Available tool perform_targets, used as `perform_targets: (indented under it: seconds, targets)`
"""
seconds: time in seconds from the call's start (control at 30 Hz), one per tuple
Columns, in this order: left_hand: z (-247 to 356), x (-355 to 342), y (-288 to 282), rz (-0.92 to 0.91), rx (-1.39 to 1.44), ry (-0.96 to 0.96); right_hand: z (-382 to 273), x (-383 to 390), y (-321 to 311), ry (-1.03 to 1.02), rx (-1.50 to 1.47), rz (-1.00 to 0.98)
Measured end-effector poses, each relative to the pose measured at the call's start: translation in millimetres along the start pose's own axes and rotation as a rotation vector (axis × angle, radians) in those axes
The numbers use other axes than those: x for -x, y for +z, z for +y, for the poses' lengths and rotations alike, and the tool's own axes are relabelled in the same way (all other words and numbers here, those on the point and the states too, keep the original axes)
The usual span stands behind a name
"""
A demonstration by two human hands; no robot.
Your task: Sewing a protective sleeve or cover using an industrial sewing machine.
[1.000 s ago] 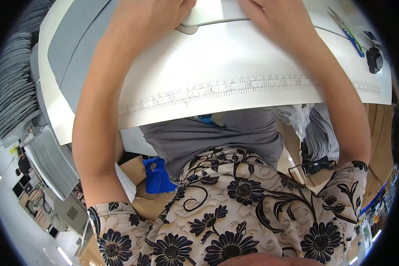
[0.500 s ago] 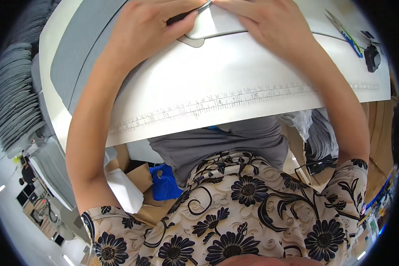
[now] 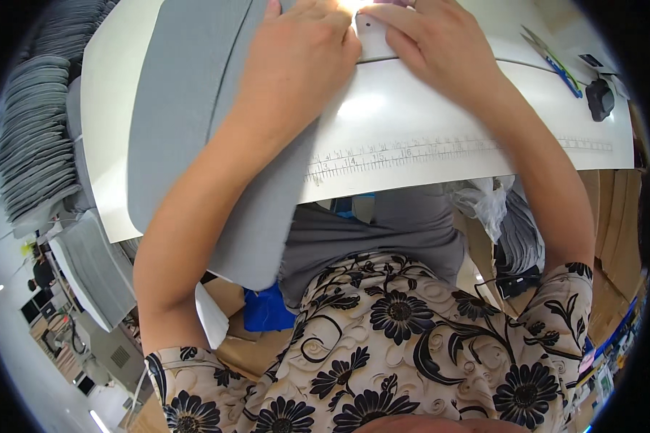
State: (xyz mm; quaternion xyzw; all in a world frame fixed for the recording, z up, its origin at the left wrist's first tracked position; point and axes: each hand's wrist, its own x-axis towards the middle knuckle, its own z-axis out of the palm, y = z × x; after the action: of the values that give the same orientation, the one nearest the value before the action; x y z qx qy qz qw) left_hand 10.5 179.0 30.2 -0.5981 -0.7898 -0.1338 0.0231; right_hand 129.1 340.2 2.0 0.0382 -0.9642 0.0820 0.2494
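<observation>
My left hand lies over a large grey fabric panel, its curled fingers gripping the panel's right edge near a bright light at the top. The panel has a dark seam line along it, and its lower end hangs over the table's front edge. My right hand rests palm down to the right of the light. Its index finger stretches left and the thumb stands apart, over a smooth pale plate set in the white tabletop. Glare and the picture's top edge hide some fingertips.
A printed ruler scale runs along the table's front. At right lie scissors with blue-green handles and a black object. Stacked grey pieces stand at left. Below are a blue bag, clear plastic and cardboard.
The grey panel has swung right and toward me, so its end now overhangs the front edge and covers part of the ruler. My left hand has moved right with it.
</observation>
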Motion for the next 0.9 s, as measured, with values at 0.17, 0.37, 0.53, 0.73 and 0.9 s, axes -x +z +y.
perform_targets:
  seconds: [0.17,0.37,0.53,0.73,0.9]
  targets:
    - [2.6,-3.7,-28.0,-0.110,0.170,-0.045,1.1,-2.3,-0.6,0.014,-0.007,-0.021]
    - [-2.2,7.6,5.2,0.147,0.069,0.033,2.1,-6.5,4.3,0.000,-0.013,0.010]
    - [3.0,-1.6,32.3,0.220,-0.168,0.012,7.1,-5.9,2.1,0.018,0.008,0.031]
    - [-29.0,11.7,38.0,0.205,-0.070,0.060,-43.8,54.3,7.8,0.003,-0.272,0.162]
    - [-37.9,13.2,36.5,0.241,0.058,0.121,-129.6,129.2,26.8,0.440,-0.961,0.037]
